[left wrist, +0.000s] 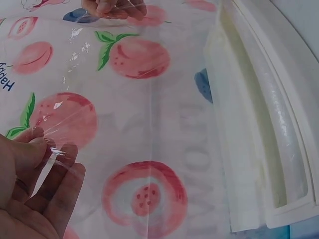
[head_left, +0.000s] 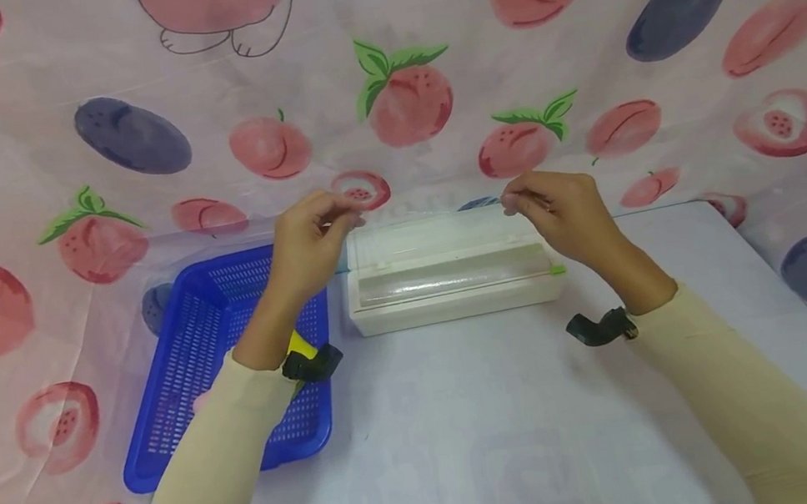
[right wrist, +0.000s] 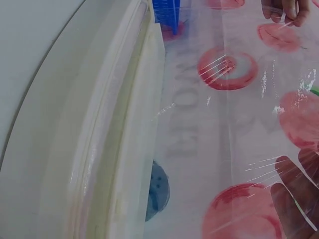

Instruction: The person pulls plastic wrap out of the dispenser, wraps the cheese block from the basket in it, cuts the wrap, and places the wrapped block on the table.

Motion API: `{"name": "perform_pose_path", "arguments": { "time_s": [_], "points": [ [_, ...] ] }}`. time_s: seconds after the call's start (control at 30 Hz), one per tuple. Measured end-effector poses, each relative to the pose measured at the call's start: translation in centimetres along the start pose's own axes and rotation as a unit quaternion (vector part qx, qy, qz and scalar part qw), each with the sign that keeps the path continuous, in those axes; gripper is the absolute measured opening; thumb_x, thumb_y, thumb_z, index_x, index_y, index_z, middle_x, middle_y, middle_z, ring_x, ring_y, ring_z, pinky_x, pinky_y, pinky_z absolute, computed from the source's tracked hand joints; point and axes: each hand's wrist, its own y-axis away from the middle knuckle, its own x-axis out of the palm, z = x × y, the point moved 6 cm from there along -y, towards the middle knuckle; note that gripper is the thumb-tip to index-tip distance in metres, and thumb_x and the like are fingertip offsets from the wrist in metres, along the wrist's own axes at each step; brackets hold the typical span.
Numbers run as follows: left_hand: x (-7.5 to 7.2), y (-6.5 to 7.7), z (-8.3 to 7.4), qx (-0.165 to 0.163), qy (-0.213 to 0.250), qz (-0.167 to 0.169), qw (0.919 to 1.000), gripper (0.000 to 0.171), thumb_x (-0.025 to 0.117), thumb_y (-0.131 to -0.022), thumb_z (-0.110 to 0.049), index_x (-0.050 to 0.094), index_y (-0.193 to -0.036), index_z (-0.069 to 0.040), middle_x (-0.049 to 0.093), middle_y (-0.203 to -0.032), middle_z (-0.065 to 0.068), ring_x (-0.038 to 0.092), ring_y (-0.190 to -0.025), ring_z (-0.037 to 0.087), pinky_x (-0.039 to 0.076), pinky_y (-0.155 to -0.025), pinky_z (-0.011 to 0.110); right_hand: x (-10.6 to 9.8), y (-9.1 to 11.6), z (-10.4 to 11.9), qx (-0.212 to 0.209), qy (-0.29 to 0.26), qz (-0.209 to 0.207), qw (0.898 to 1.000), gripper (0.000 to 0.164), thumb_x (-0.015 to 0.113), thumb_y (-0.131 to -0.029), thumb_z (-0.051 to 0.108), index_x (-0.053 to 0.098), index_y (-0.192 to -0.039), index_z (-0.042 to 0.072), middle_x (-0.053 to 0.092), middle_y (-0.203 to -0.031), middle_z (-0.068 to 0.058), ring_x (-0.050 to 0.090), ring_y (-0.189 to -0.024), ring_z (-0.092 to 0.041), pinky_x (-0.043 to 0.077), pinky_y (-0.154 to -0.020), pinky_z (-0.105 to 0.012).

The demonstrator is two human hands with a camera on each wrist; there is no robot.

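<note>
A sheet of clear cling film (left wrist: 75, 37) is stretched between both hands, its glints and pull lines showing in the wrist views. My left hand (head_left: 307, 243) pinches one corner between thumb and fingertips. At the opposite corner my right hand (head_left: 561, 212) pinches the film too, with creases (right wrist: 217, 69) running across it. Below and between the hands lies a long white cling film dispenser (head_left: 456, 308), its translucent lid (head_left: 439, 235) tipped back. Inside it sits the film roll (head_left: 444, 276); a small green tab (head_left: 558, 270) sticks out at the right end.
A blue plastic basket (head_left: 324, 430) stands left of the dispenser, partly under my left forearm. It holds a yellow item (head_left: 302, 345) and a pink one (head_left: 200, 401), mostly hidden. A fruit-patterned cloth (head_left: 321, 69) hangs behind the white table (head_left: 470, 429).
</note>
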Motion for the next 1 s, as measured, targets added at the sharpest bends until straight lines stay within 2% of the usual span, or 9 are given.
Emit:
{"name": "perform_pose_path", "arguments": {
  "time_s": [0.37, 0.67, 0.83, 1.0],
  "points": [
    [-0.3, -0.2, -0.8, 0.007, 0.005, 0.002, 1.0, 0.017, 0.065, -0.098, -0.002, 0.078, -0.105, -0.009, 0.073, -0.102, 0.006, 0.07, -0.093, 0.017, 0.054, -0.077, 0.019, -0.7, -0.4, 0.3, 0.009, 0.017, 0.004, 1.0, 0.007, 0.071, -0.095, 0.007, 0.076, -0.1, 0.005, 0.078, -0.087, -0.009, 0.073, -0.082, -0.025, 0.044, -0.081, -0.004],
    [-1.5, -0.1, -1.8, 0.005, -0.009, -0.007, 0.9999, 0.015, 0.066, -0.098, -0.006, 0.078, -0.107, -0.009, 0.074, -0.103, 0.006, 0.07, -0.096, 0.016, 0.055, -0.08, 0.021, -1.9, -1.1, 1.4, -0.005, 0.005, -0.023, 1.0, 0.007, 0.072, -0.095, 0.011, 0.076, -0.099, 0.007, 0.077, -0.085, -0.007, 0.066, -0.074, -0.019, 0.041, -0.07, -0.007],
    [-2.1, -0.1, -2.4, 0.012, -0.003, -0.017, 0.9998, 0.016, 0.065, -0.098, -0.004, 0.078, -0.106, -0.007, 0.074, -0.102, 0.008, 0.071, -0.095, 0.018, 0.055, -0.078, 0.017, -2.6, -1.4, 2.2, -0.017, 0.003, -0.031, 0.999, 0.008, 0.073, -0.094, 0.01, 0.077, -0.1, 0.006, 0.078, -0.087, -0.008, 0.07, -0.078, -0.021, 0.042, -0.076, -0.005],
    [-2.5, 0.1, -2.9, 0.009, -0.008, -0.016, 0.9998, 0.015, 0.066, -0.099, -0.007, 0.078, -0.107, -0.008, 0.074, -0.102, 0.005, 0.07, -0.094, 0.014, 0.057, -0.081, 0.019, -3.1, -1.3, 2.7, -0.025, 0.006, -0.036, 0.999, 0.008, 0.072, -0.094, 0.007, 0.076, -0.1, 0.005, 0.078, -0.088, -0.009, 0.072, -0.081, -0.023, 0.043, -0.079, -0.003]
  ]
}}
